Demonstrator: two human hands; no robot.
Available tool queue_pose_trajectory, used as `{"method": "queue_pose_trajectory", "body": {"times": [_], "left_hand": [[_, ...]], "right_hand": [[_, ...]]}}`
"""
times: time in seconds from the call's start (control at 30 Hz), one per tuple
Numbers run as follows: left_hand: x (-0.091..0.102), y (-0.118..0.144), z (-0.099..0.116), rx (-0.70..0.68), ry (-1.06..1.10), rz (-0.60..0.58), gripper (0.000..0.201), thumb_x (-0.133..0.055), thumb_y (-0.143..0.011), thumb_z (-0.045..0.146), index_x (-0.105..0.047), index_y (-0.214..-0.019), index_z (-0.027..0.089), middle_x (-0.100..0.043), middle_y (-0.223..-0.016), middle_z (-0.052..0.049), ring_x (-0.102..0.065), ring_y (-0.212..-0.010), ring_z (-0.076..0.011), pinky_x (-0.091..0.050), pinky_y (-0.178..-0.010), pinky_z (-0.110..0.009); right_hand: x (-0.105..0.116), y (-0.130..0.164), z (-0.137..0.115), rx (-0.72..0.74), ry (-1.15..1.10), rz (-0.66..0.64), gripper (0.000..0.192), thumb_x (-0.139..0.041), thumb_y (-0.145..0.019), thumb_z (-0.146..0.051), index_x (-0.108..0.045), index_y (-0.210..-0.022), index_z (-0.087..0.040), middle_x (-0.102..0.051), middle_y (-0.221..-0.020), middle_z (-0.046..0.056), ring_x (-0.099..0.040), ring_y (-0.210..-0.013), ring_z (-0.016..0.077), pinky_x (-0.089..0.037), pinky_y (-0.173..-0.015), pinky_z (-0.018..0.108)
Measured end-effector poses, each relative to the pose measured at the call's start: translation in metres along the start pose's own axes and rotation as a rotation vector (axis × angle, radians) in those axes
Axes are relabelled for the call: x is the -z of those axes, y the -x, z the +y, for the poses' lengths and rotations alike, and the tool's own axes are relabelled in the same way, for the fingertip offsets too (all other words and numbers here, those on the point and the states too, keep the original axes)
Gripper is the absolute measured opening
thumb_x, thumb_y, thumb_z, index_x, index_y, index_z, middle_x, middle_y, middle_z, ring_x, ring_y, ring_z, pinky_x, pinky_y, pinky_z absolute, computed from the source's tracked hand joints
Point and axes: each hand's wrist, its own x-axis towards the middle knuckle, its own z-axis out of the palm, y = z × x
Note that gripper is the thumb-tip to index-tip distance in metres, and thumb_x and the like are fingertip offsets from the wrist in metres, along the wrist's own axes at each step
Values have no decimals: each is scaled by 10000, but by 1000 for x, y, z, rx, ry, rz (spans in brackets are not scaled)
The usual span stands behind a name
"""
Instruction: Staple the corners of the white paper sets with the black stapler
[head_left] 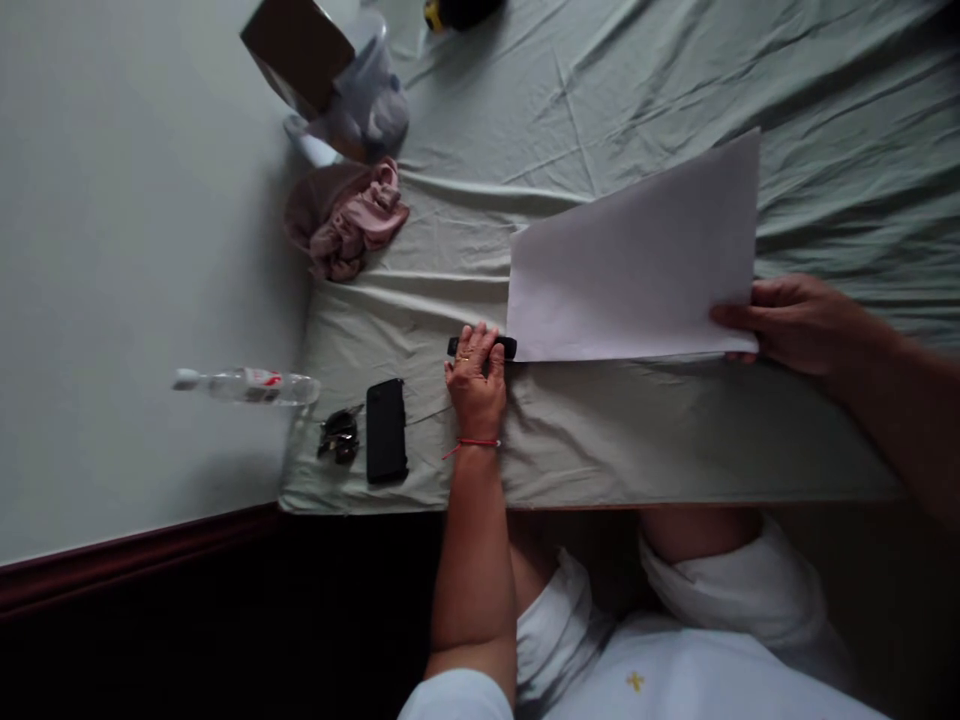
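Note:
My right hand (795, 325) pinches the near right corner of a white paper sheet (637, 260), thumb on top; whether it is one sheet or a stack I cannot tell. The sheet's far right side is raised off the cloth. My left hand (476, 375) is closed over a small black stapler (509, 348) lying on the cloth, fingers across its top and mostly hiding it. The stapler's right end meets the near left corner of the paper. A red string bracelet circles my left wrist.
A green-grey cloth (600, 430) covers the table. To the left lie a black phone (386, 430), sunglasses (340, 435) and a clear plastic bottle (259, 386) beside the wall. Farther back are a pink cloth (349, 225), a brown box (300, 55) and a plastic container (375, 105).

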Motion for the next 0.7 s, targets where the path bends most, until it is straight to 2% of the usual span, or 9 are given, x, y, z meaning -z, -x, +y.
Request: {"method": "queue_pose_trajectory", "body": {"times": [0.1, 0.17, 0.3, 0.4, 0.53, 0.63, 0.7], "left_hand": [[0, -1, -5, -60, 74, 39, 274, -605, -1013, 272, -776, -1226, 257, -698, -1448, -95, -516, -1501, -245, -365, -1275, -526], [1, -2, -6, -70, 95, 62, 280, -595, -1014, 276, -778, -1225, 247, -707, -1436, -91, -531, -1487, -232, -390, -1267, -479], [4, -7, -8, -31, 105, 76, 267, -607, -1010, 291, -781, -1209, 254, -718, -1420, -87, -555, -1464, -237, -391, -1265, -480], [5, -11, -10, 9, 131, 94, 248, -629, -994, 288, -784, -1184, 247, -725, -1402, -96, -571, -1447, -250, -386, -1264, -490], [4, -10, -1, 72, 100, 238, 202, -696, -933, 272, -785, -1107, 224, -749, -1334, -118, -609, -1391, -267, -403, -1242, -471], [8, -4, 14, 137, 157, 396, 205, -662, -957, 383, -777, -1010, 221, -792, -1163, -104, -704, -1193, -252, -515, -1096, -428], [11, 1, 22, 230, 405, 424, 432, -511, -1020, 550, -757, -924, 208, -790, -960, -87, -746, -959, -219, -578, -885, -366]], "right_hand": [[-1, 1, 0, 14, 5, 11, 609, -995, -496, -525, -690, -840, -127, -616, -753, 37, -500, -558, 79, -447, -420, 226], [0, 1, 1, 30, 3, 21, 577, -987, -533, -505, -691, -861, -134, -617, -770, 36, -513, -588, 82, -468, -454, 228], [2, 3, 2, 94, -25, 123, 581, -980, -533, -543, -717, -890, -168, -662, -836, 41, -571, -674, 101, -506, -551, 226], [3, 6, -1, 163, -43, 220, 534, -982, -517, -529, -710, -832, -196, -682, -861, 48, -624, -772, 140, -554, -649, 252], [0, 13, -6, 206, -4, 274, 364, -913, -637, -485, -683, -790, -248, -684, -894, 26, -657, -882, 166, -569, -725, 268], [-2, 16, -7, 185, 22, 194, 330, -886, -660, -478, -695, -835, -273, -694, -932, 9, -666, -921, 177, -574, -762, 301], [-3, 16, -5, 159, 58, 109, 305, -862, -681, -480, -709, -850, -277, -703, -934, 5, -665, -896, 175, -571, -775, 326]]}}
